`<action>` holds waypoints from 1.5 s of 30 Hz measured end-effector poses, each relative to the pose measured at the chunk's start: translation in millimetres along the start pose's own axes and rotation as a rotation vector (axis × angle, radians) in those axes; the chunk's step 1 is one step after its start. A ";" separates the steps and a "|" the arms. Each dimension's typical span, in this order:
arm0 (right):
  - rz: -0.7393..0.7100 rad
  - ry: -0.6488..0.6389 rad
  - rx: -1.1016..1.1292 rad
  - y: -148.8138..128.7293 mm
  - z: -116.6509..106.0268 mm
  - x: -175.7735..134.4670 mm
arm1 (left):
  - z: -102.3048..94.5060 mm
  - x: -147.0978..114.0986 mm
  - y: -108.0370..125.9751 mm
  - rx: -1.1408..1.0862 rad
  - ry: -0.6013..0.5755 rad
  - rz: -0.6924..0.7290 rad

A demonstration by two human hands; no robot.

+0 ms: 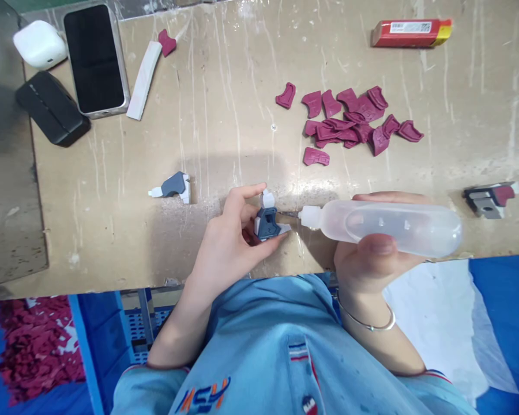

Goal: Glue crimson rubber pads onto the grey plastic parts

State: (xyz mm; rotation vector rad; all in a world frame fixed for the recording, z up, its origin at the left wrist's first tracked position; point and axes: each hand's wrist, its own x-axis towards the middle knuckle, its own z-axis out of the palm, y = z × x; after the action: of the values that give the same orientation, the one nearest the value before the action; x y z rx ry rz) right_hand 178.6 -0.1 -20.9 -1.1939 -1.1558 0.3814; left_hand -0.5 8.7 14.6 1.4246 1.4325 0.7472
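Observation:
My left hand [231, 230] is closed on a small dark blue-grey and white plastic part [267, 223], held just above the table with its hollow side up. In my right hand [372, 253] lies a translucent squeeze bottle [415, 227], tipped on its side. Its thin nozzle points left, right at the edge of the held part; whether it touches I cannot tell. A similar blue-grey and white part [174, 185] rests to the left of my left hand. Above the bottle, several dark red moulded pieces [328, 132] lie in a loose pile.
At the far left are a white case [40, 45], a black box [53, 108], a phone [97, 60] and a white strip [144, 80]. A red lighter [410, 33] lies at the back right. Another assembled part [491, 199] sits near the right edge. Below left, a blue bin holds red pieces [38, 346].

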 end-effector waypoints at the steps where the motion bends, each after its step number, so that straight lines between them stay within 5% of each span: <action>1: 0.000 0.010 0.011 0.3 1.0 0.6 | 0.2 -0.1 -0.1 -0.002 0.003 -0.005; 8: 0.026 -0.032 -0.047 1.7 -3.5 1.5 | -0.3 -2.2 1.2 0.012 0.009 -0.010; 15: 0.087 0.060 0.073 3.0 -2.2 1.7 | -1.5 -0.6 -3.9 0.002 -0.008 0.028; 18: 0.403 -0.057 0.521 15.0 -14.4 17.6 | -3.2 0.3 -7.6 0.022 -0.020 0.066; 22: 0.982 -0.276 1.571 50.5 -47.9 51.0 | -5.3 1.1 -5.1 0.079 -0.010 0.040; 24: 1.086 -0.342 1.980 64.9 -59.9 60.8 | -5.1 1.7 -1.5 0.084 -0.017 0.015; 26: 1.053 -0.364 2.073 67.7 -62.7 60.6 | -4.0 2.8 1.4 0.085 -0.024 0.004; 28: 0.890 -0.352 1.801 57.4 -56.9 52.3 | -2.3 4.2 3.1 0.079 -0.031 0.009; 32: 0.422 -0.464 0.680 23.4 -32.6 39.8 | -0.9 7.3 6.0 0.075 -0.051 0.020; 38: -0.167 -0.682 -0.599 8.0 3.7 70.2 | -2.4 8.5 10.3 0.075 -0.086 -0.016; 45: -0.422 -0.906 -0.977 2.5 17.1 95.2 | -0.5 9.4 1.8 0.004 -0.076 -0.001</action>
State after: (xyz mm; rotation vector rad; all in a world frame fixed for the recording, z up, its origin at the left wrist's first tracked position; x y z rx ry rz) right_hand 205.0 82.2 22.6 -1.5804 -2.5122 -0.0257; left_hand 0.9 18.1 14.5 1.4396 1.3769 0.6827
